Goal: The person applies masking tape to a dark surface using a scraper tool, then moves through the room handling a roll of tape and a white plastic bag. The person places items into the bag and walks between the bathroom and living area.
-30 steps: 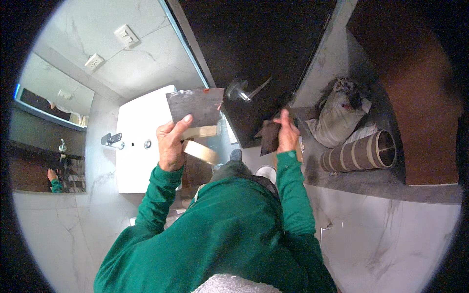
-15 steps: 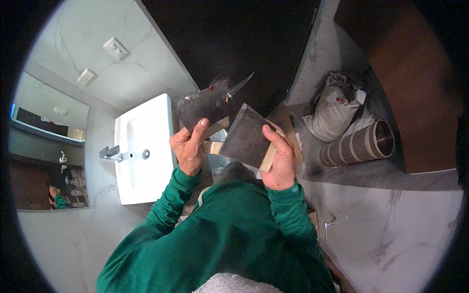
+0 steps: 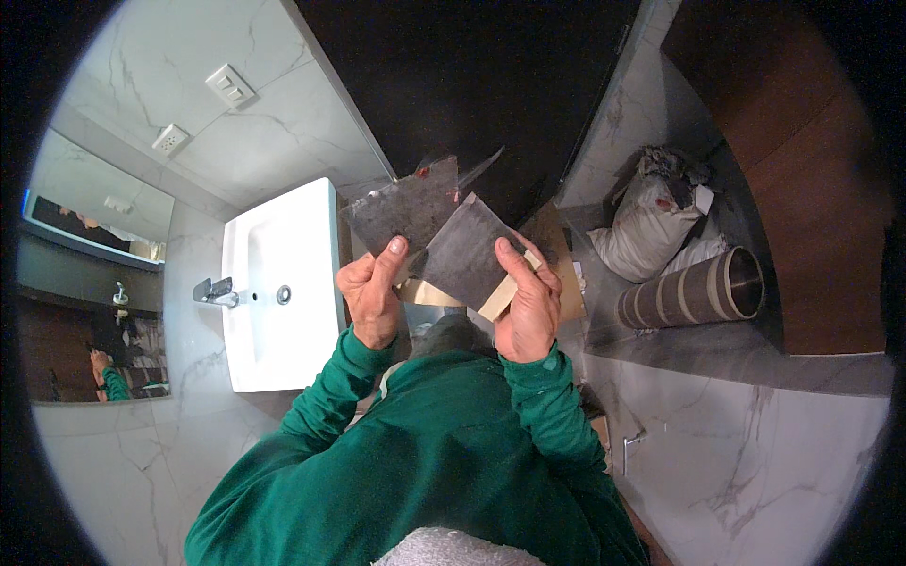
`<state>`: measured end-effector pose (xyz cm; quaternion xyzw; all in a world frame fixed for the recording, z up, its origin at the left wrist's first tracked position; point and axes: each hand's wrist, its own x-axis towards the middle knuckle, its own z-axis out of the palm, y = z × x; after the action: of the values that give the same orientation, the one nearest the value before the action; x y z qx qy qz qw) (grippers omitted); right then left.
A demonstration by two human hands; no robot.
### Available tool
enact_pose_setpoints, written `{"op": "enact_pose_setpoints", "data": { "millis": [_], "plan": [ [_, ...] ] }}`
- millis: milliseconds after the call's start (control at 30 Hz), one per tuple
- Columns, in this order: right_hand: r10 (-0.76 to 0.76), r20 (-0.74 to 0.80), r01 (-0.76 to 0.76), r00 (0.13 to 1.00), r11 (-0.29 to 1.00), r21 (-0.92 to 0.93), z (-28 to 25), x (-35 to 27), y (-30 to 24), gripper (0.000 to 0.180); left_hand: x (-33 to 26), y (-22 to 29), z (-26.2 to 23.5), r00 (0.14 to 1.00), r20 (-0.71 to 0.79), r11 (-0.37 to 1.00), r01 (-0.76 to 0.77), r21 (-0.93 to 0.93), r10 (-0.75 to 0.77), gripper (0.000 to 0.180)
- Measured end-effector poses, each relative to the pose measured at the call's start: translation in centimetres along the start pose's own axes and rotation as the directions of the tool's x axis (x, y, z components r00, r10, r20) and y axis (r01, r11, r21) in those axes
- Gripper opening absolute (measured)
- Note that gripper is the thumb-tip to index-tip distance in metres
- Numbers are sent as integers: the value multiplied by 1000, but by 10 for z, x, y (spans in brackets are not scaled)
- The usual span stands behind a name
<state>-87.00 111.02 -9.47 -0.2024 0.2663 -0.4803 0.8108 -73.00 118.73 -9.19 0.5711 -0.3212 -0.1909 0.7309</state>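
In the head view, the person in a green long-sleeved top holds 2 flat pieces in front of the chest, above the floor and just to the right of the white rectangular ceramic washbasin [image 3: 283, 283]. The left hand [image 3: 371, 294] is closed in a pinch on the grey mottled, broken tile piece with a jagged upper edge [image 3: 401, 208]: the thumb lies on the lower edge of its face and the other fingers are curled behind it. The right hand [image 3: 528, 302] grips the dark grey, smooth square tile piece [image 3: 464, 250], with the thumb pressed on the right part of its face and the fingers folded behind, where a pale beige edge of the same piece or of a backing shows; which one, I cannot tell. The square piece stands tilted like a diamond and its upper left edge overlaps the lower right corner of the mottled piece, so the 2 pieces touch. On the basin, a chrome tap [image 3: 215, 292] sits at the left edge, near the mirror [image 3: 90, 302]. On the marble wall above are 2 white switch plates [image 3: 229, 85]. At the right, on the dark grey floor, a striped brown rolled mat [image 3: 694, 288] lies just beside a full white sack [image 3: 646, 226].
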Motion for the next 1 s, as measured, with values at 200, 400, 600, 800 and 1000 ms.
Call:
{"op": "enact_pose_setpoints", "data": {
  "millis": [200, 400, 600, 800, 1000],
  "plan": [
    [48, 19, -48, 999, 999, 12, 3, 8, -2, 27, 1, -2, 6, 995, 73, 995, -78, 54, 74, 35],
    [101, 52, -102, 993, 995, 20, -9, 6, -13, 26, -11, -4, 12, 970, 148, 948, -221, 228, 190, 37],
    [119, 74, -124, 990, 990, 67, -30, 23, -5, 27, -15, -21, -4, 991, 36, 934, -136, 330, 131, 43],
    [133, 171, -180, 976, 938, 297, -124, 42, -11, 26, 15, 6, -59, 970, -179, 876, -62, 479, 166, 42],
    [60, -164, -61, 985, 998, -1, -198, 63, 22, 26, 73, 101, -105, 901, 213, 813, -432, 390, 377, 17]
  ]
}}
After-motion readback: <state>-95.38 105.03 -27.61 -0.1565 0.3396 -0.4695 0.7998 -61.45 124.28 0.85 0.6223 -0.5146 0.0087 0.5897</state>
